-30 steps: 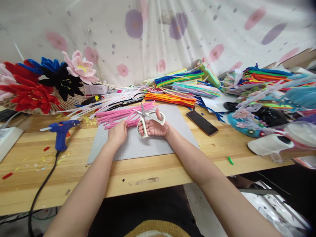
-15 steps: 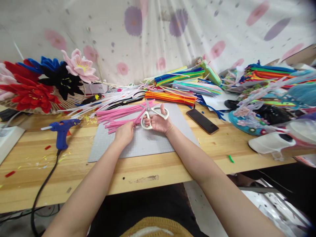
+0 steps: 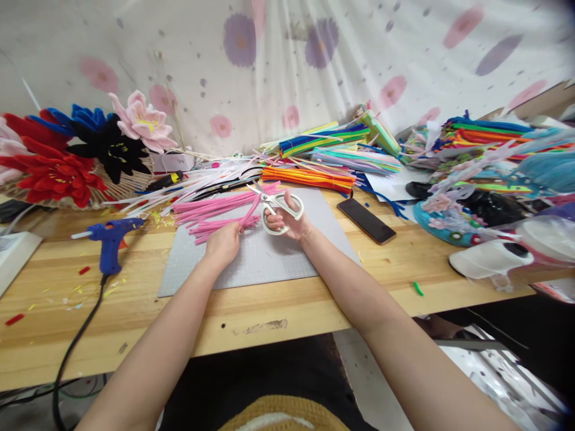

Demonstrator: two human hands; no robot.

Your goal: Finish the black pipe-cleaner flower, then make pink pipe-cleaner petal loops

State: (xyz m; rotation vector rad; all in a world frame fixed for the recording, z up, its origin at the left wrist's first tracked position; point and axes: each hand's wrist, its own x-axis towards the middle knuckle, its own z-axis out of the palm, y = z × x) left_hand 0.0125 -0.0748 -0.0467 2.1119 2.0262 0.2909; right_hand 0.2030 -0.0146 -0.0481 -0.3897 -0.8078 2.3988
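My right hand has its thumb and fingers in the white handles of a pair of scissors, whose blades point up and to the left, slightly parted. Closed around pink pipe cleaners is my left hand; some of their ends curve up close to the blades. More pink pipe cleaners lie in a loose bundle on the grey cutting mat just beyond the left hand. Its fingertips are partly hidden, so how many stems it grips cannot be made out.
A blue glue gun with a black cord stands at left, near fuzzy flowers. Right of the mat lies a phone. Orange pipe cleaners and other coloured bundles line the back. A white bottle-like object lies at right.
The scissors have turned in my right hand, their blades now leaning further left and the handles less spread. My left hand stays on the pink pipe cleaners; the view has shifted slightly.
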